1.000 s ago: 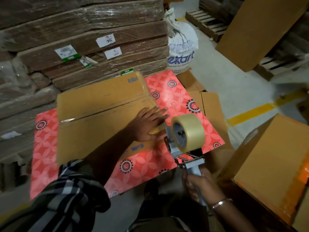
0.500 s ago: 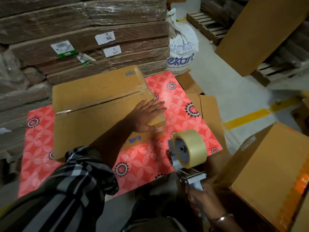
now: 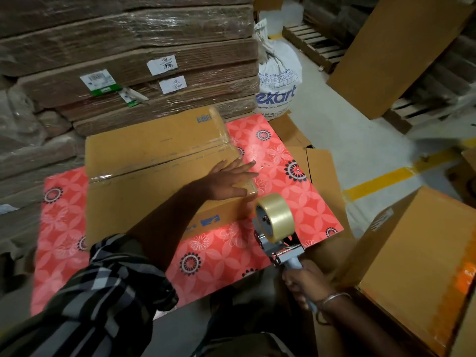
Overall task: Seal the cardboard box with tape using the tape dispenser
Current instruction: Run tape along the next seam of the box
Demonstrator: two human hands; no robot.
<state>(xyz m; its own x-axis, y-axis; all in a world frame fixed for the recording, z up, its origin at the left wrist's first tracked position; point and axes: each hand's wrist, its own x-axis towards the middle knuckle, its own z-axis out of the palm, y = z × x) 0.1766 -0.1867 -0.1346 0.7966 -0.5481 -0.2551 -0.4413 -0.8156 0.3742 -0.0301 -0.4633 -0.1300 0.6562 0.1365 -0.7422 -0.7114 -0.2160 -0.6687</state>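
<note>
The left hand (image 3: 229, 180) lies flat with straight fingers spread, palm down, its forearm reaching forward out of a rolled-up checked sleeve (image 3: 113, 287). The right hand (image 3: 304, 286) sits lower and nearer the body, fingers curled tight in a closed grip, a thin metal bangle (image 3: 334, 297) on its wrist.

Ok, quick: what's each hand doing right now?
Left hand: open, fingers straight, pressing flat on the cardboard box.
Right hand: closed around the handle of the tape dispenser.
</note>
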